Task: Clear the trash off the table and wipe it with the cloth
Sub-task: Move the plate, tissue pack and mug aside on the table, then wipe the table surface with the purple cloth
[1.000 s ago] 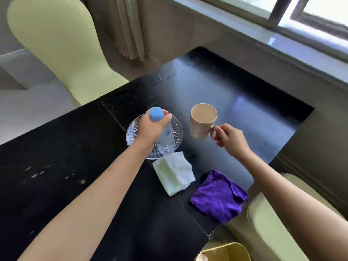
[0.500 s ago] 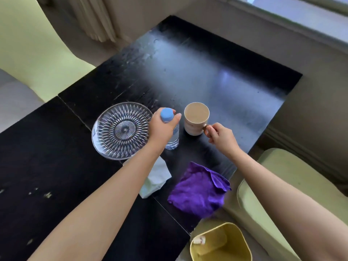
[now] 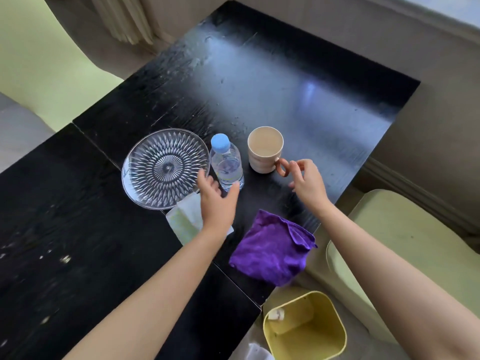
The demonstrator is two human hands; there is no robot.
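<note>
A small water bottle (image 3: 226, 165) with a blue cap stands on the black table (image 3: 285, 81), between a clear glass plate (image 3: 163, 167) and a beige mug (image 3: 264, 149). My left hand (image 3: 217, 201) hovers open just below the bottle, fingers spread, holding nothing. My right hand (image 3: 307, 181) is open beside the mug's brown handle, its fingertips just off it. A crumpled white napkin (image 3: 183, 222) lies under my left wrist. The purple cloth (image 3: 272, 249) lies crumpled at the table's near edge.
A yellow bin (image 3: 306, 331) with some trash inside stands on the floor below the table edge. Pale green chairs sit at the right (image 3: 405, 229) and far left (image 3: 39, 61). A wall with a window ledge runs along the far side.
My left hand set the bottle down beside the plate and let go of it. My right hand released the mug's handle. The camera tilted further down.
</note>
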